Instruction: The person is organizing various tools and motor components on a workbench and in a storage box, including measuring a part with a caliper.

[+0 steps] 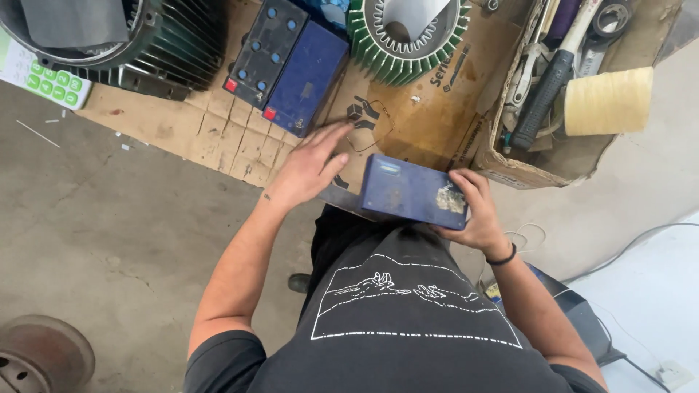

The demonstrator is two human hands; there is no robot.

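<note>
A blue box-shaped battery [411, 193] is held at the near edge of the cardboard sheet [218, 131], just in front of the person's body. It is gripped at its right end by the right hand [473, 211], whose fingers [466, 182] are curled over the top edge and closed on the case. A pale, crusted patch is seen on the battery's top face near that hand.

The left hand [309, 167] is spread flat and open just left of the battery, its fingers extended over the cardboard; nothing is held in it. Whether it touches the battery's left end cannot be told, as the hand is blurred.

Two further batteries [287, 62], one dark and one blue, are laid side by side on the far part of the cardboard, with coloured caps on top. A green finned motor housing [408, 36] stands to the far right of them, and a dark finned housing [131, 44] to the far left. A cardboard box of tools [553, 87] with a spool of pale twine [608, 102] lies at the right.

The held battery is judged to be mid-handling: lifted and apart from the other two, not yet set down.
</note>
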